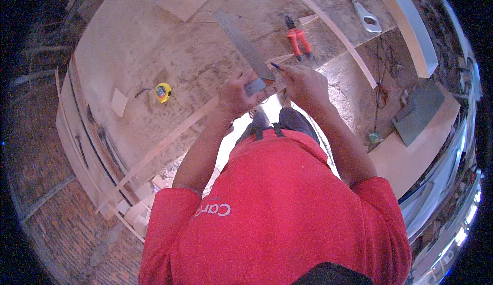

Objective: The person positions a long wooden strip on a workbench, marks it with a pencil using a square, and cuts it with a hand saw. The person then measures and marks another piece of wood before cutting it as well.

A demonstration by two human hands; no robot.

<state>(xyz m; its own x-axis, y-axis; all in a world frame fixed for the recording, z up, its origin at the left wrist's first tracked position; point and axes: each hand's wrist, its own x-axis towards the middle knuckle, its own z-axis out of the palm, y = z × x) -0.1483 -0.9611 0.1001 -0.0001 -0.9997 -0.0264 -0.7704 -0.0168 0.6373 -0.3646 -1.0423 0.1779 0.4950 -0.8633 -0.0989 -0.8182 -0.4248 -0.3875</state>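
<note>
My left hand (233, 95) is closed around the grey stock of a try square (242, 44), whose long metal blade slants away to the upper left over the work table. A thin wooden strip (172, 135) runs from the lower left up to this hand, and the square sits against wood there. Just to the right, my right hand (306, 83) pinches a dark pen or pencil (276, 66), its end close to the base of the blade. Fingers hide part of the wood between the hands. Beyond them lie red-handled pliers (298, 39).
A yellow tape measure (163, 93) lies on the wooden table (190, 69), left of my hands. At the far right is a handsaw (367, 21) with a pale handle. Long curved wooden strips (339, 31), a thick board (411, 23) and a dark green sheet (418, 111) occupy the right.
</note>
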